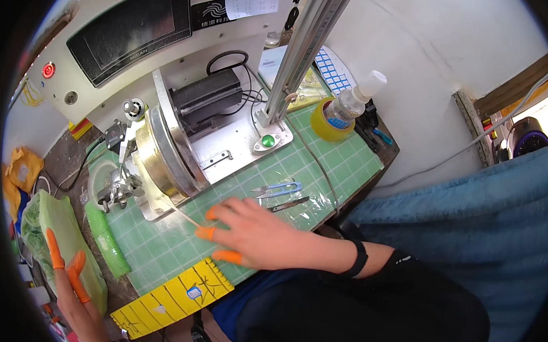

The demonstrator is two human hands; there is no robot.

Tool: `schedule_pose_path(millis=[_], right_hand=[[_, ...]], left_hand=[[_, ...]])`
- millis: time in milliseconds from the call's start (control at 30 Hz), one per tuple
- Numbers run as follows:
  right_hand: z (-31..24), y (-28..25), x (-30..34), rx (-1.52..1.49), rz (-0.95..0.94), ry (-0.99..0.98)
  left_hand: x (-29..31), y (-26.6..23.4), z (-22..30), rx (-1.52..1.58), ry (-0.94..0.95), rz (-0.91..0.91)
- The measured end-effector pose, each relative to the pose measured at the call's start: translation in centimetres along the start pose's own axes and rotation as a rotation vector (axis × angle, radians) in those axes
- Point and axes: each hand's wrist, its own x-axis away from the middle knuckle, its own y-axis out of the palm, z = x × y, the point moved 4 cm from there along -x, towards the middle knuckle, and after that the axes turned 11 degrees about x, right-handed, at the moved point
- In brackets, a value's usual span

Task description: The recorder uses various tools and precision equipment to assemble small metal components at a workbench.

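My left hand (78, 302), orange cots on its fingertips, is at the far left with its visible fingers extended and apart. It hovers by a pale green plastic-lined container (74, 225) and holds nothing that I can see. My right hand (252, 233), also in orange cots, is low over the green gridded mat. A thin pale strand (181, 213) runs straight from the machine's brass-coloured drum (151, 161) to its index fingertip and seems held there; its thumb is apart. Beside this hand lie blue-handled thread snips (281, 188) and dark tweezers (289, 204).
The machine's white panel (123, 67) with a dark screen and black motor (206, 97) stands behind. A metal post (305, 47) rises right of it, near a bottle (347, 103) in a yellow tape roll. A yellow marked strip (172, 297) lines the near edge.
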Motion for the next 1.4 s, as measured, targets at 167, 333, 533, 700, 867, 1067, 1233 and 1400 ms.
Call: schedule_pose_path(millis=[167,333,533,700,867,1067,1233,1400], right_hand=[[-1.0,2.8,-1.7,-0.042,-0.241,-0.027],[-2.6,3.2,-4.5,-0.153,-0.208,-0.035],[-2.9,3.5,-8.4,-0.896,0.158,0.26],[-3.7,5.5,-11.4,-1.304,0.284,0.504],[-2.8,8.4,-12.7,-1.33,0.393,0.535],[-2.8,10.7,-12.7,-1.333,0.342,0.447],[-2.4,10.5,-13.1,-1.132,0.295,0.377],[-3.2,9.9,-13.4,-0.975,0.404,0.321]], left_hand=[[0.4,-0.4,3.7,0.03,0.121,0.229],[1.6,-1.1,4.1,0.084,0.138,0.084],[-3.6,2.2,9.7,-0.154,0.29,0.063],[-6.3,5.0,10.0,-0.274,0.379,0.051],[-9.0,10.4,8.5,-0.184,0.377,0.121],[-9.1,11.3,8.5,-0.078,0.351,0.132],[-9.4,12.1,8.3,0.013,0.331,0.167],[-9.5,11.3,6.7,-0.22,0.437,0.122]])
